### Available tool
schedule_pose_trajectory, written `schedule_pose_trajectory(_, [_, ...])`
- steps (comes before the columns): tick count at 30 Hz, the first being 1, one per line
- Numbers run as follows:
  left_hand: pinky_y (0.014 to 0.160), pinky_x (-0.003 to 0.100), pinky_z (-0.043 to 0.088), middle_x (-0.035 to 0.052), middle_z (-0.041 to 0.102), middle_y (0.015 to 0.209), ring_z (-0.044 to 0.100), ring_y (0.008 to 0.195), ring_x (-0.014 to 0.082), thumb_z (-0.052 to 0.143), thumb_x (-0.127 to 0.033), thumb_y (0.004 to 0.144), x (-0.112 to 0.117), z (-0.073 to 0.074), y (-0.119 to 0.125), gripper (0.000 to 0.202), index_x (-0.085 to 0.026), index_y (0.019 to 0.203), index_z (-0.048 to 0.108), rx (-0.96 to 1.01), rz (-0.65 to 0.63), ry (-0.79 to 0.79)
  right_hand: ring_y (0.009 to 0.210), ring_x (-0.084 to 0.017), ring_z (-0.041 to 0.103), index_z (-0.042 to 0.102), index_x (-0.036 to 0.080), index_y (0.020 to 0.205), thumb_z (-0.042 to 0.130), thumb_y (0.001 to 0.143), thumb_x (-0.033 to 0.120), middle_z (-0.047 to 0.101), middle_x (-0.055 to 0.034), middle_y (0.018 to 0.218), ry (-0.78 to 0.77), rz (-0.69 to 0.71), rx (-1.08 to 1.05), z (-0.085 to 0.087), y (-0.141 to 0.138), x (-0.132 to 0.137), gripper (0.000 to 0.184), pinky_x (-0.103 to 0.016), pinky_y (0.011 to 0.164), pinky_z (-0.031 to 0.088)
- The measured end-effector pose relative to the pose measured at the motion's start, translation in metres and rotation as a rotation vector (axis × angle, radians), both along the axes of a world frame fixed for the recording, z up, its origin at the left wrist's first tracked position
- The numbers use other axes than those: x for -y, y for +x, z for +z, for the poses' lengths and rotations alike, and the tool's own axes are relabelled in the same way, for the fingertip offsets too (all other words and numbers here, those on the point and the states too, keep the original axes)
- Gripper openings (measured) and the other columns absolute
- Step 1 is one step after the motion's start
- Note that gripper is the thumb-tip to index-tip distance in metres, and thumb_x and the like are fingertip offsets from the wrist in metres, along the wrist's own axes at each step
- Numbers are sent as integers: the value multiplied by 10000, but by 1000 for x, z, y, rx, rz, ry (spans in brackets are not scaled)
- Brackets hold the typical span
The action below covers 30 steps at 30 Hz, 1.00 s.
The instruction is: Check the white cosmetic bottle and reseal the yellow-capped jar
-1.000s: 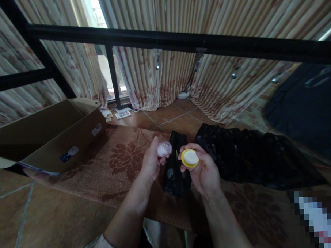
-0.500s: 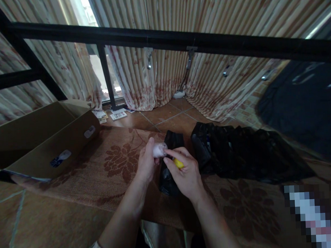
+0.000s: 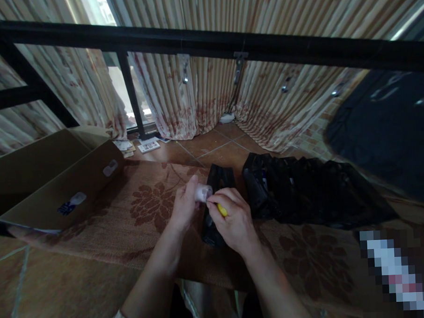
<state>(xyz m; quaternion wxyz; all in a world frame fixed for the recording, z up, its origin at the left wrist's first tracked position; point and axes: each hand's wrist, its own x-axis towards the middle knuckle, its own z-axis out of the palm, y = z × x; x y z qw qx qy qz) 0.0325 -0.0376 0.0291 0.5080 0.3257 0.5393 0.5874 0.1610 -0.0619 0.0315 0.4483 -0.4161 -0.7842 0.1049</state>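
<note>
My left hand (image 3: 184, 203) is closed around a small whitish cylinder (image 3: 202, 192), whose right end looks clear or wrapped in plastic. My right hand (image 3: 235, 220) is curled around a small yellow object (image 3: 221, 209); its kind is hidden by the fingers. The right fingertips touch or nearly touch the right end of the cylinder. Beneath both hands lies a black plastic bag (image 3: 217, 175), partly covered by them, on a brown floral cloth (image 3: 153, 194).
An open cardboard box (image 3: 90, 183) stands at the left. Several black plastic bags (image 3: 312, 192) lie in a row at the right. Behind are a dark metal bar (image 3: 207, 39), pleated curtains (image 3: 209, 93) and cards (image 3: 148, 146) on the tiled floor. A pixelated patch covers the lower right corner.
My right fingers have shifted from pointing at the cylinder's end to a tighter curl at its lower right edge. The yellow object moved slightly left. The view tilted a little.
</note>
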Motion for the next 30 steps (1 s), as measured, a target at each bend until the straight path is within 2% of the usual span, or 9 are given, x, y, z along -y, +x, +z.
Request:
schedule_pose_trajectory(12, [391, 215, 264, -33, 460, 447, 378, 380, 77, 603, -619, 779, -2, -1, -5, 500, -159, 584, 592, -70, -25, -28, 876, -204, 567, 655, 224, 847, 523, 952, 188, 651, -53, 892, 17, -39, 153, -1, -2, 0, 173, -334, 777, 473])
schedule_pose_trajectory(24, [379, 208, 253, -32, 453, 450, 368, 378, 70, 615, -649, 750, -2, -1, -6, 523, -167, 558, 542, -43, -30, -40, 878, -210, 572, 662, 217, 865, 524, 950, 185, 655, -57, 892, 28, -54, 122, -4, -3, 1, 165, -338, 792, 476])
schedule_pose_trajectory(30, [358, 201, 240, -39, 434, 439, 349, 364, 63, 615, -652, 751, -2, -1, -6, 529, -176, 545, 511, 32, -55, -51, 877, -212, 581, 676, 228, 860, 531, 946, 198, 664, -56, 894, 29, -74, 83, -6, -3, 0, 171, -346, 799, 489])
